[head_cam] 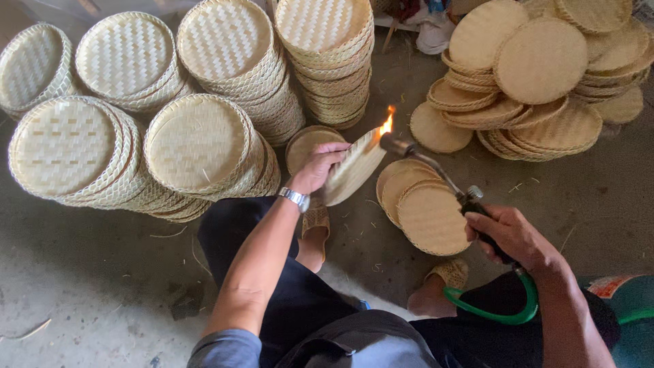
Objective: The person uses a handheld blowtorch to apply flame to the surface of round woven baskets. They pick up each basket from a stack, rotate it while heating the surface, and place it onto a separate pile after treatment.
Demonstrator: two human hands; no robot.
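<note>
While the left hand grips a round woven bamboo tray by its edge, tilting it up off the floor, the right hand is closed around the handle of a gas torch. The torch's flame licks the upper rim of that held tray. A green hose curves from the base of the torch, below the right hand, back toward the person's lap. A metal wristwatch sits on the left wrist.

Just right of the held tray, a short stack of flat woven discs lies on the concrete floor, under the torch's pipe. Just left of the held tray, another shallow tray lies on the floor. Further left of the held tray, tall leaning stacks of rimmed trays stand nested one inside another, rims up; each holds only the next tray. Behind the held tray rises a tall upright stack. To the right and beyond it, a loose heap of flat woven discs spreads out. Woven sandals cover the person's feet, near the held tray's lower edge.
</note>
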